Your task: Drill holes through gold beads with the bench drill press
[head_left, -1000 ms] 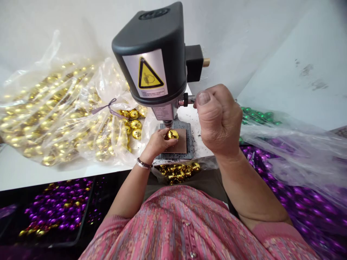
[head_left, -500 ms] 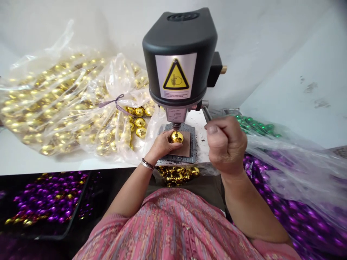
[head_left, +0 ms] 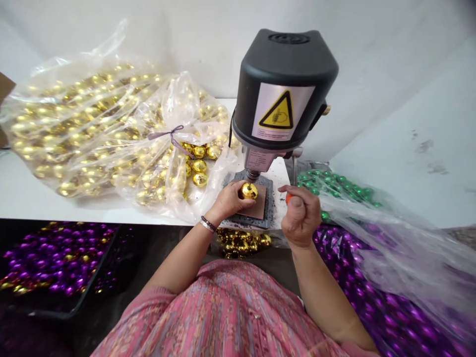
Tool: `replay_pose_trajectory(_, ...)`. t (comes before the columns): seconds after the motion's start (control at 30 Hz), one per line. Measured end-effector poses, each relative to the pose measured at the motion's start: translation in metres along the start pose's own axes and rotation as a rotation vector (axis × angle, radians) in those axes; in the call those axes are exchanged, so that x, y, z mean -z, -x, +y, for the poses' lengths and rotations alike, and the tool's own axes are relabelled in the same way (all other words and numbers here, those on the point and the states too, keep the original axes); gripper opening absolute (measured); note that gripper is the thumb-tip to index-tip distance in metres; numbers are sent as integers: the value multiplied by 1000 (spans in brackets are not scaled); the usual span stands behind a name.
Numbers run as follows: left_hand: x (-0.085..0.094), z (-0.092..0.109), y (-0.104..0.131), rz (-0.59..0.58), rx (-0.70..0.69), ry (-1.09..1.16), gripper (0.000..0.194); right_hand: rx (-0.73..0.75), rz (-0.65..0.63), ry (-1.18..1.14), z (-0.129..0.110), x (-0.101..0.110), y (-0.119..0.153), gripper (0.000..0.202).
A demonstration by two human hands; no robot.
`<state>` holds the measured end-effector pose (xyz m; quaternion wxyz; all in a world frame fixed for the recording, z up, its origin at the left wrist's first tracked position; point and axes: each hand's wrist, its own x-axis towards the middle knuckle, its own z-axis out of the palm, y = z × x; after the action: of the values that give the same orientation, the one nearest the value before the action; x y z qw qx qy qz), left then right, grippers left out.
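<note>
Under the black drill press [head_left: 286,89], with its yellow warning label, my left hand [head_left: 231,199] pinches a shiny gold ball [head_left: 248,191]. The ball rests over a brown board [head_left: 257,206] on the machine's grey base [head_left: 268,210]. The tip of the drill is right at the top of the ball; whether it has entered the ball is too small to tell. My right hand [head_left: 300,215] is closed around the red knob [head_left: 288,199] of the press lever, to the right of the base.
A tied clear bag of gold balls [head_left: 96,134] lies on the white table [head_left: 89,210] at the left. Green balls [head_left: 340,183] and a bag of purple balls [head_left: 372,282] are at the right. A black tray of purple balls [head_left: 52,258] sits lower left, and gold balls [head_left: 241,243] below the base.
My right hand has moved down and away from the camera with the lever, and its red knob now shows. The view has shifted, so the press appears further right. My left hand still holds the ball.
</note>
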<state>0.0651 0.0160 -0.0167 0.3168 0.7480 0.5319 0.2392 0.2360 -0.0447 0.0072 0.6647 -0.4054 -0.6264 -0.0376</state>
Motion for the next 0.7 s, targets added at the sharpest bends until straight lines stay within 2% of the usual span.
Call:
replay_pose_trajectory(0.07,0,-1,1,-15,8,13,42,-23,20,12,-12,3,-15,18)
replay_pose_trajectory(0.17,-1,-3,3,-16,-6,62,52,-86,36,42,-34,6,-57,26)
replay_pose_trajectory(0.23,-2,-5,7,9,-34,73,56,-204,33,36,-43,4,-87,38)
replay_pose_trajectory(0.33,0,-7,16,57,-64,61,60,-315,44,-32,-47,-2,-116,41)
replay_pose_trajectory(0.43,8,-11,31,17,-98,45,60,-387,64,-93,-46,-7,-124,38)
replay_pose_trajectory(0.6,27,-20,59,-252,-216,66,73,-448,99,-148,-46,-8,-121,33)
replay_pose_trajectory(0.67,35,-25,64,-257,-183,109,76,-429,107,-127,-47,-8,-120,33)
replay_pose_trajectory(0.7,40,-29,63,-203,-142,128,70,-418,110,-108,-48,-9,-120,34)
